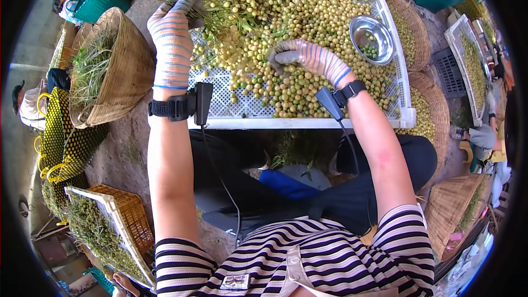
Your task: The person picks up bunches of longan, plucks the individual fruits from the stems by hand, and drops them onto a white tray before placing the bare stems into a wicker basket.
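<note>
My left hand (175, 19), in a striped work glove with grey fingertips, is closed around the stems of a leafy fruit bunch (234, 8) at the back left of the white plastic tray (214, 85). My right hand (309, 58), gloved alike, is low over the middle of the tray with its fingers curled in among the loose round yellow-green fruit (308, 93). What those fingers hold, if anything, is hidden. A steel bowl (357, 27) with several small green fruits (369, 52) in it sits on the fruit at the tray's right.
Left of the tray stands a wicker basket (124, 71) of greenery, with yellow-black woven bags (63, 132) beyond. Wicker baskets of fruit (440, 113) stand close on the right. A crate of stemmed fruit (135, 223) lies at lower left. Other people are at both edges.
</note>
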Demonstrator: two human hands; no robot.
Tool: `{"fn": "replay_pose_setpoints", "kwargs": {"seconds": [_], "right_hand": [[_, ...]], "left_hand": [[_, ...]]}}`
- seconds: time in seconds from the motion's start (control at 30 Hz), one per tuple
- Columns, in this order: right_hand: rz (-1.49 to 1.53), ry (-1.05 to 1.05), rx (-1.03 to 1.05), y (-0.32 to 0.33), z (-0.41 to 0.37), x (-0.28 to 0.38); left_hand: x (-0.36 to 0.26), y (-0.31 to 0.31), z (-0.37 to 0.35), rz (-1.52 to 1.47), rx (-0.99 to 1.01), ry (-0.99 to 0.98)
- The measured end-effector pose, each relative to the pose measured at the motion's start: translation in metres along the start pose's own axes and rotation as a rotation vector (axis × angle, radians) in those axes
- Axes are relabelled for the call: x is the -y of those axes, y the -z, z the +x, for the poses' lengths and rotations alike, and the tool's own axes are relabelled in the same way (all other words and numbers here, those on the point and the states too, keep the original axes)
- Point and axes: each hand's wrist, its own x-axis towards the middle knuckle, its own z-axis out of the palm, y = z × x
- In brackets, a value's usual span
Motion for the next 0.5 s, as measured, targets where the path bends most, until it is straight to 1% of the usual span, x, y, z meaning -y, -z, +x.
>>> {"fn": "replay_pose_setpoints", "kwargs": {"seconds": [0.03,0.07,0.1,0.13,0.17,0.23,0.27,0.3,0.37,0.4,0.43,0.5], "right_hand": [[0.119,-0.154,-0.004,0.000,-0.005,0.002],[0.119,-0.159,-0.003,0.000,-0.006,0.006],[-0.166,-0.327,-0.031,0.001,-0.005,0.010],[-0.452,-0.492,-0.057,0.001,-0.005,0.011],[-0.451,-0.495,-0.055,0.002,-0.004,0.010],[-0.600,-0.674,-0.157,0.010,-0.005,0.003],[-1.077,-0.105,-0.135,0.018,-0.022,-0.012],[-1.080,-0.101,-0.132,0.023,-0.024,-0.020],[-0.975,-0.248,-0.195,0.030,-0.024,-0.031],[-0.994,-0.316,-0.248,0.031,-0.030,-0.031],[-0.997,-0.306,-0.254,0.026,-0.032,-0.020],[-1.295,-0.115,-0.517,0.017,-0.039,0.009]], "left_hand": [[0.002,0.000,0.000,0.116,-0.002,0.000],[0.005,-0.002,-0.001,0.085,-0.032,0.072],[0.012,-0.001,-0.002,0.054,0.029,0.022],[0.016,0.001,0.001,0.028,0.021,0.051],[0.020,0.002,0.005,0.003,0.015,0.079],[0.023,0.001,0.008,0.050,-0.008,0.081],[0.024,0.000,0.009,0.098,-0.036,0.082],[0.022,0.001,0.009,0.098,-0.041,0.079],[0.016,0.001,0.008,0.003,-0.089,0.056],[0.016,0.000,0.010,-0.064,-0.139,0.074],[0.013,-0.003,0.010,-0.064,-0.138,0.062],[0.012,-0.005,0.004,0.020,-0.111,0.098]]}}
